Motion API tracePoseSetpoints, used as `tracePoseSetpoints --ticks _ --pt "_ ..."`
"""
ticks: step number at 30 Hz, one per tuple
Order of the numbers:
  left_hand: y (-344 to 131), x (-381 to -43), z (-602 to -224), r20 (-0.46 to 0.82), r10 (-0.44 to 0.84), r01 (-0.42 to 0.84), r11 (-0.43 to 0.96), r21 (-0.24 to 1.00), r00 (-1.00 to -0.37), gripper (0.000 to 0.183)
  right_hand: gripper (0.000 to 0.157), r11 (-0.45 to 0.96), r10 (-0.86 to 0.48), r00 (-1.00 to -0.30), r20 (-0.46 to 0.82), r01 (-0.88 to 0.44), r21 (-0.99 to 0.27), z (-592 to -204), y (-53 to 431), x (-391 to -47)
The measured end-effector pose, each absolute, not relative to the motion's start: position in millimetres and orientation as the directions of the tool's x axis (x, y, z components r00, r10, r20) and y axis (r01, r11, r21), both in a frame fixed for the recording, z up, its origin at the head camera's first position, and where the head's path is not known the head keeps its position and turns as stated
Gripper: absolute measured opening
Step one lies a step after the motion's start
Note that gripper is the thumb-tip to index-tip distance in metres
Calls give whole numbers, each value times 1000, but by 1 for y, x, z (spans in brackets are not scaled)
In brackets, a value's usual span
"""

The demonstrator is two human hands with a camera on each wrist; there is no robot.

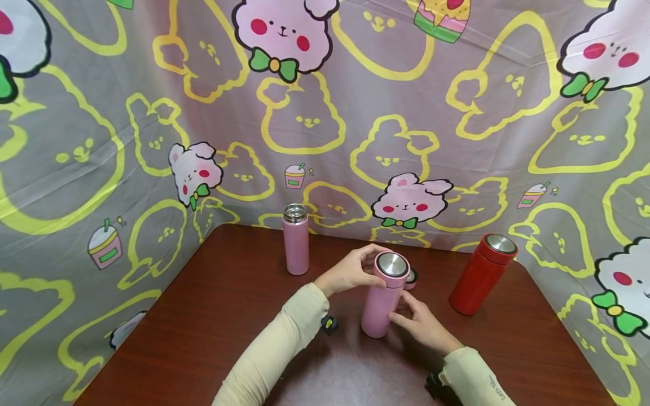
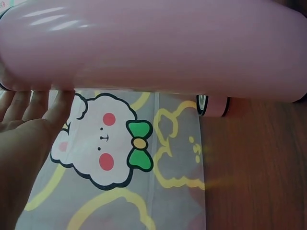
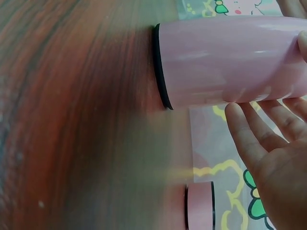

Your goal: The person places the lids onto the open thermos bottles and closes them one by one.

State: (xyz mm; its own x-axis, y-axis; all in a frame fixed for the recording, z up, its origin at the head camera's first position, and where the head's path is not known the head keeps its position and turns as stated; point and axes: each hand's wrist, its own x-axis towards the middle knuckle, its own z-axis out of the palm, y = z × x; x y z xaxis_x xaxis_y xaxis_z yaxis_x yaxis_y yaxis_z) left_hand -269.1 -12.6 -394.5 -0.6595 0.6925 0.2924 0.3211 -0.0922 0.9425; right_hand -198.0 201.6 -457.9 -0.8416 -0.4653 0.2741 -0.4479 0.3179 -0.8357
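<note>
Pink vacuum flask (image 1: 380, 310) with a silver-topped lid (image 1: 392, 264) is near the middle of the brown wood-grain table (image 1: 228, 316), upright between two hands; whether its black-rimmed base fully touches the surface I cannot tell. The left hand (image 1: 351, 273) grips it at the top, thumb across the front by the lid and fingers (image 2: 36, 103) curled round the far side. Lower down, the right hand (image 1: 425, 324) touches the right side of the body with its fingers mostly straight and spread, tips against the pink wall, not clenched around it. A loose pink cap (image 1: 412, 280) lies on the table just behind the held flask, partly hidden by it. Farther back to the left stands a second pink flask (image 1: 296, 245), lidless, its steel mouth bare. To the right, well apart, stands a red flask (image 1: 479, 279) with a silver-topped lid of its own. Pale sleeves (image 1: 274, 344) cover both forearms. Gray cloth (image 1: 315, 135) printed with rabbits, yellow outlines and cups hangs around the table.
</note>
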Motion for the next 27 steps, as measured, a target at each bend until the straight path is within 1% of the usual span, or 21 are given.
tracePoseSetpoints --ticks 4,7,9,11,14,16,19,22,27 --pt "-13 -271 -394 274 710 306 -87 948 -648 60 48 310 -468 -837 285 -457 -834 -466 204 -202" --pt "-15 -275 -393 266 745 297 -95 950 -611 60 49 310 -467 -836 288 -459 -832 -478 207 -209" --pt "-17 -279 -393 264 775 292 -107 950 -574 61 51 317 -465 -841 275 -448 -836 -484 210 -214" --pt "-18 -284 -393 261 803 291 -115 950 -535 68 51 321 -468 -842 268 -445 -836 -486 211 -216" --pt "-20 -291 -393 248 834 318 -93 943 -492 86 53 314 -479 -841 253 -433 -845 -486 212 -219" --pt "-20 -295 -392 239 851 346 -73 936 -468 95 53 308 -484 -839 248 -428 -850 -486 213 -219" --pt "-20 -298 -391 222 871 367 -53 929 -437 98 54 300 -495 -833 249 -432 -851 -486 213 -220" --pt "-19 -300 -390 208 888 360 -52 931 -409 99 56 294 -504 -827 250 -436 -851 -486 213 -220" --pt "-20 -299 -387 196 899 349 -52 936 -391 99 57 292 -523 -819 235 -431 -854 -486 213 -218"
